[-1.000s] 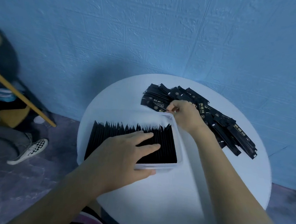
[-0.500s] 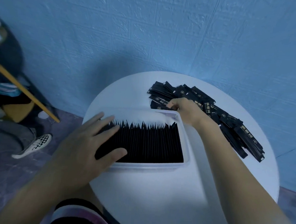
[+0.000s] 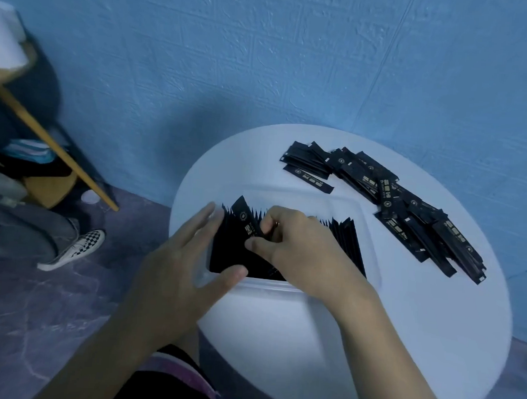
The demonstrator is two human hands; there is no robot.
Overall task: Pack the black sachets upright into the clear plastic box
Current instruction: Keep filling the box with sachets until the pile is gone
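On my feed, the right hand sat at mid-frame over the clear plastic box, thumb and curled fingers pinching one black sachet. That sachet stood tilted, its top corner poking above the packed row of sachets, which stood on edge inside the box. The left hand was released, with its fingers straight and spread along the left end of the row and its thumb at the box's near rim. A loose pile of sachets lay flat on the white round desk, toward the upper right of the frame beyond the box. At the left edge I could see a checkered shoe on the floor.
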